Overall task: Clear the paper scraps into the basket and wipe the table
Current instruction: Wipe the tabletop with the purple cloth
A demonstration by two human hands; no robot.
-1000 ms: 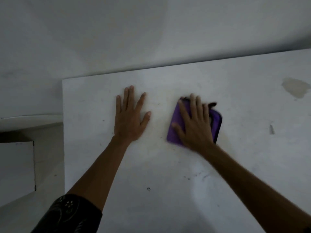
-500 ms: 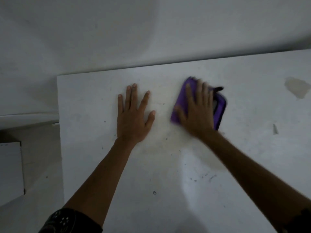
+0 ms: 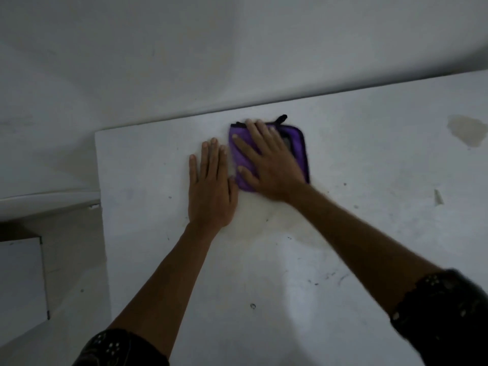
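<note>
Two hands lie on the surface (image 3: 369, 233). Over the last second our right hand (image 3: 269, 167), grip spread flat, has pushed the purple cloth (image 3: 301, 143) from mid-surface to the far edge, just beside our left hand (image 3: 211, 191), which stays spread and planted. We judge wiping underway. One paper scrap (image 3: 437, 197) lies well to the right, uncollected; no basket in view.

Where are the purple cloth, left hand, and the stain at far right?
purple cloth (image 3: 297, 138): head view, bare right side.
left hand (image 3: 211, 191): head view, back of hand.
stain (image 3: 466, 129): head view, its middle.
</note>
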